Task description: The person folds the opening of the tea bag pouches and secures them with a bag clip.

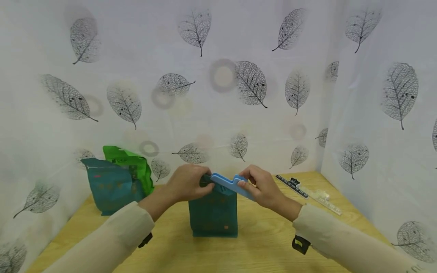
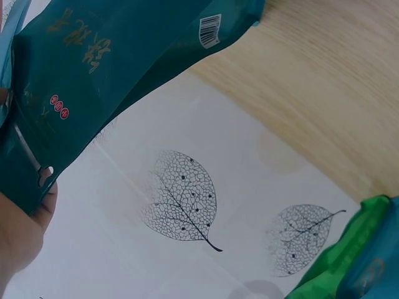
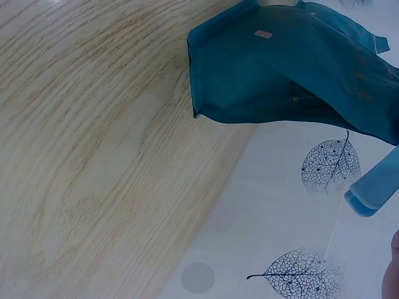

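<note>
A teal pouch bag [image 1: 213, 216] stands upright on the wooden table in front of me. My left hand [image 1: 189, 182] pinches its top left corner; in the left wrist view the fingers [image 2: 47, 208] reach behind the bag's edge near a punched hole. A long blue bag sealing clip [image 1: 223, 181] slants across the bag's top. My right hand [image 1: 261, 187] holds that clip by its right part, thumb in front. One end of the clip [image 3: 374, 193] sticks out past the bag in the right wrist view. Whether the clip is fastened cannot be seen.
Another teal bag [image 1: 109, 185] and a bright green bag [image 1: 145, 172] stand together at the back left. At the right lie a black marked strip [image 1: 288, 184], a clear strip [image 1: 331, 206], a black clip [image 1: 294, 182] and a clear clip [image 1: 322, 195]. Leaf-patterned curtains [image 1: 218, 117] surround the table.
</note>
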